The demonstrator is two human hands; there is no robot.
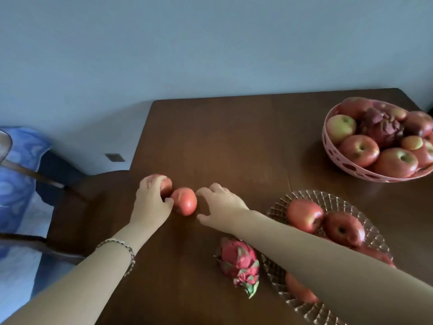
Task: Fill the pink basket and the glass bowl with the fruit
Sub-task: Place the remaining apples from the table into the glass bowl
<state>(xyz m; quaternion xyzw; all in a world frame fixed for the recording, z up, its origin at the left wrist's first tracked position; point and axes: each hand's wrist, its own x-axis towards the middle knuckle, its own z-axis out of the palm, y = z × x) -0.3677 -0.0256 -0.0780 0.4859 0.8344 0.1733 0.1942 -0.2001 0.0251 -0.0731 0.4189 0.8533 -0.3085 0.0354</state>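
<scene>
Both forearms reach in from the bottom edge, and the right one crosses over the glass bowl (328, 197), hiding part of the apples in it; two bowl apples (304, 215) show clear beyond the arm. Just left of the bowl a dragon fruit (237, 260) lies on the wooden table (234, 141). Farther out, the left hand (152, 200), with a bracelet (121, 246) on its wrist, curls its fingers over the left apple (165, 184) near the table's edge. A second apple (184, 201) touches it. The right hand (220, 205) hovers just beside this one, fingers and thumb spread wide, holding nothing. The pink basket (328, 146) stands well apart at the far right, heaped with apples and a dark dragon fruit. A chair (82, 207) and blue cloth (18, 172) sit left of the table.
</scene>
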